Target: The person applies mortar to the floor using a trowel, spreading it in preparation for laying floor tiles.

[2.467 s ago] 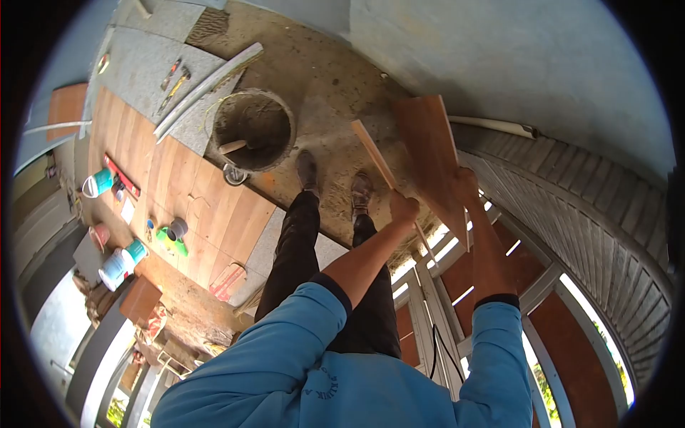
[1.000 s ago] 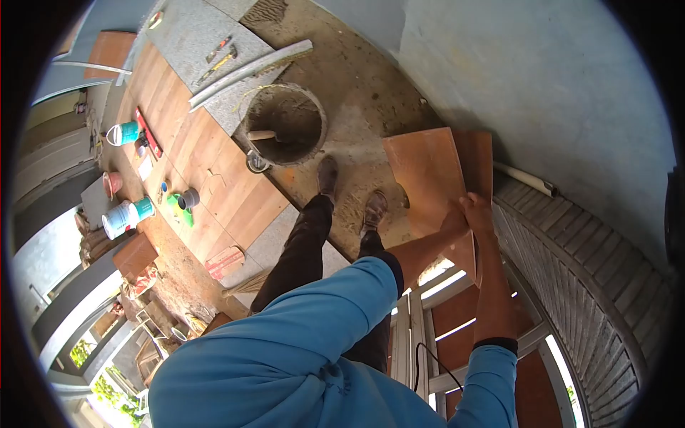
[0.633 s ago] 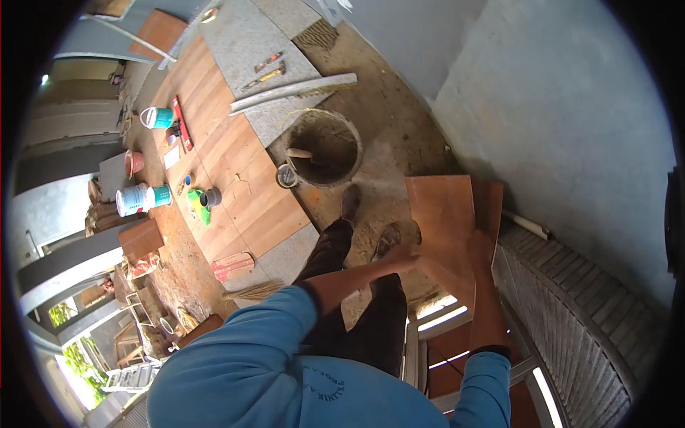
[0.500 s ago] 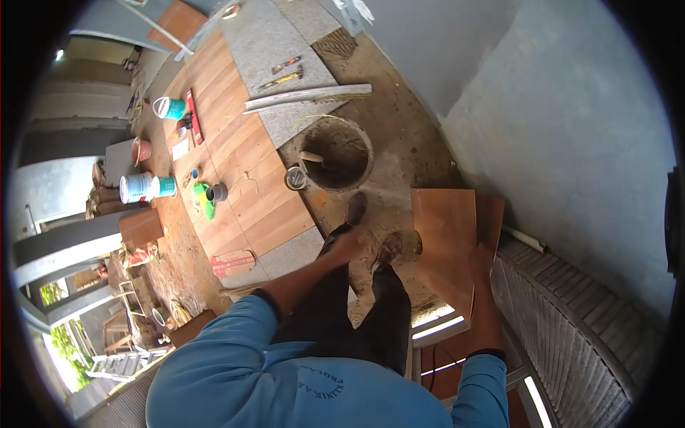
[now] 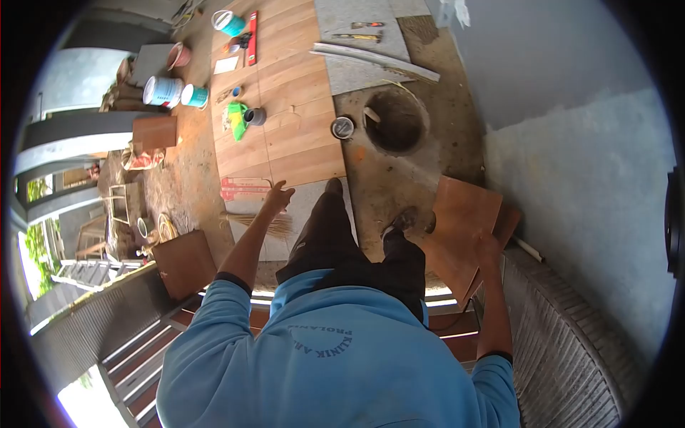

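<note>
My left hand is held out over the grey tile near the red-and-white flat packet, its fingers apart and nothing in them. A whisk of broom bristles lies just below it. Over on the right, my right hand grips a large reddish-brown tile by its upper part; its fingers are partly hard to make out against the brown surface. A second brown tile stands behind the first, close to the wall.
Wood-look tiles cover the floor ahead, with a green-and-yellow bag, a dark cup and a red level on them. A mortar tub and metal strips lie to the right. Corrugated sheets lean rightward.
My left hand has swung out leftward from over my legs, and its fingers have come into clear view. One foot now rests by the grey tile. The right hand stays at the brown tile.
</note>
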### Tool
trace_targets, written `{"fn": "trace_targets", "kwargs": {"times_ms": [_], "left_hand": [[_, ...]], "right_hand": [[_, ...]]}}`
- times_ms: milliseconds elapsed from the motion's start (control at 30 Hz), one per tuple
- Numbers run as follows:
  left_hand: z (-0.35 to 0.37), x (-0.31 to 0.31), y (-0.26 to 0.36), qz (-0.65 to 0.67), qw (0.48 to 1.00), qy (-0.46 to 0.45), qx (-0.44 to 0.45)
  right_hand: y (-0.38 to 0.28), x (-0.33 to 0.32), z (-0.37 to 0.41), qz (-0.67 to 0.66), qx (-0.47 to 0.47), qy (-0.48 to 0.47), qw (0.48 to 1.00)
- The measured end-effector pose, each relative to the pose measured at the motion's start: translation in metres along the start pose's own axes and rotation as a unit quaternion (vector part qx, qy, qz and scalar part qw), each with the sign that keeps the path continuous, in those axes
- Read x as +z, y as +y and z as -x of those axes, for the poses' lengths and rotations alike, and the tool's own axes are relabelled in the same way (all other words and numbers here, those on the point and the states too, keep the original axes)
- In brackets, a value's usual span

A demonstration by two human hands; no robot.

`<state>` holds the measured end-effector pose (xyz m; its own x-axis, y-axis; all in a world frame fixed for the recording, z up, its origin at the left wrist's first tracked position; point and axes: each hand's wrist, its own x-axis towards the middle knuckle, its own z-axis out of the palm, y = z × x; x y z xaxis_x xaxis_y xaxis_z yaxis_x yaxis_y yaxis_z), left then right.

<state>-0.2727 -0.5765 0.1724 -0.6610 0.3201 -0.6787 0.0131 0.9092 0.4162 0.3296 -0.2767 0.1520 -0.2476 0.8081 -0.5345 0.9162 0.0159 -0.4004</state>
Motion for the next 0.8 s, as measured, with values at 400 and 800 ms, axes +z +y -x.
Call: {"fn": "trace_targets", "kwargs": {"times_ms": [400, 800], "left_hand": [[-0.018, -0.109, -0.176, 0.153, 0.965, -0.113, -0.179], [-0.157, -0.292, -0.219, 0.131, 0.975, -0.067, -0.164]], "right_hand": [[-0.155, 0.017, -0.007, 0.146, -0.017, -0.098, 0.984], [-0.275, 0.102, -0.014, -0.254, 0.256, -0.161, 0.919]]}}
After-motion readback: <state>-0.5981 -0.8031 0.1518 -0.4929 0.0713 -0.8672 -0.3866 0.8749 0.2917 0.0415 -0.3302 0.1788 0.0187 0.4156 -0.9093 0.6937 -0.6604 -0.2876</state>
